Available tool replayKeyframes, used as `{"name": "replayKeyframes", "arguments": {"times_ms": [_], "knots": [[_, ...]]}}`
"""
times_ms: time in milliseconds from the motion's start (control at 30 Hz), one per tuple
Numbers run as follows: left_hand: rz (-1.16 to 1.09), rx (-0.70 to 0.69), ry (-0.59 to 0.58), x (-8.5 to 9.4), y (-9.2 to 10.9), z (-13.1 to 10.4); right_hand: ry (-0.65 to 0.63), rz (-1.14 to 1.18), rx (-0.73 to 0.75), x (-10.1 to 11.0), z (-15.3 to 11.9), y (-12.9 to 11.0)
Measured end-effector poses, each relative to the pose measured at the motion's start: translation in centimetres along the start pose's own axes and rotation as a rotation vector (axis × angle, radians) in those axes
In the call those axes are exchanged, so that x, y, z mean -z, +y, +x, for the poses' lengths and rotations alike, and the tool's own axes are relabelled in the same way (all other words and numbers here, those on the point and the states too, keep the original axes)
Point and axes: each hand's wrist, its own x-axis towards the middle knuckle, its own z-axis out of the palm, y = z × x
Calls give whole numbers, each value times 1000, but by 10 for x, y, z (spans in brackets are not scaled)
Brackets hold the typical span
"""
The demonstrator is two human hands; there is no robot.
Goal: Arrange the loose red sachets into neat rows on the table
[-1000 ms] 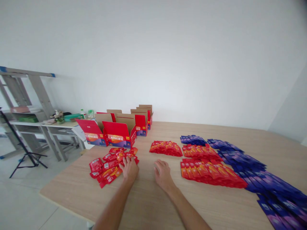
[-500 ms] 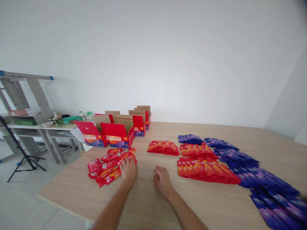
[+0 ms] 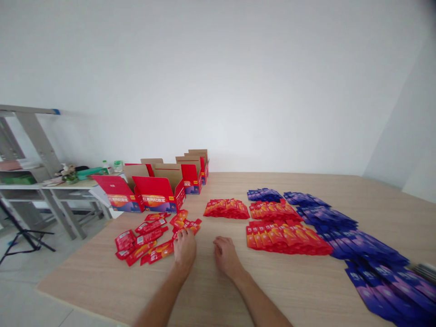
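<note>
My left hand [image 3: 185, 250] is closed over red sachets [image 3: 192, 225] at the right side of a loose pile, its fingertips pinching one of them. The pile's other red sachets [image 3: 150, 237] lie scattered at different angles to the left. My right hand [image 3: 225, 256] rests on the bare wood beside it, fingers curled in and nothing visible in them. To its right, red sachets [image 3: 286, 237] overlap in a neat fanned row. Two smaller red rows, a near-left one [image 3: 226, 209] and another [image 3: 274, 210], lie behind.
Fanned stacks of blue-purple sachets [image 3: 361, 245] run along the table's right side. Open red cartons [image 3: 158, 195] with raised flaps stand at the back left of the wooden table [image 3: 218, 299]. Beyond its left edge are a black tripod [image 3: 25, 234] and grey desks [image 3: 73, 187].
The sachets under my left hand have shifted right, opening a gap from the scattered pile. My right hand's fingers have curled in more. The view has turned slightly right.
</note>
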Motion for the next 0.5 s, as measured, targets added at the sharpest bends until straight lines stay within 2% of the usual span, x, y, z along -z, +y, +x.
{"name": "replayKeyframes", "arguments": {"times_ms": [167,333,400,500], "knots": [[-123,-40,50,15,16,-4,-18,84,-23,2,1,-5],[-326,-196,98,0,36,-9,-38,231,-128,2,5,-6],[-409,-295,99,-10,43,-11,-35,409,-229,2,8,-5],[-532,-409,33,-20,54,-16,-1,851,-428,3,12,-2]]}}
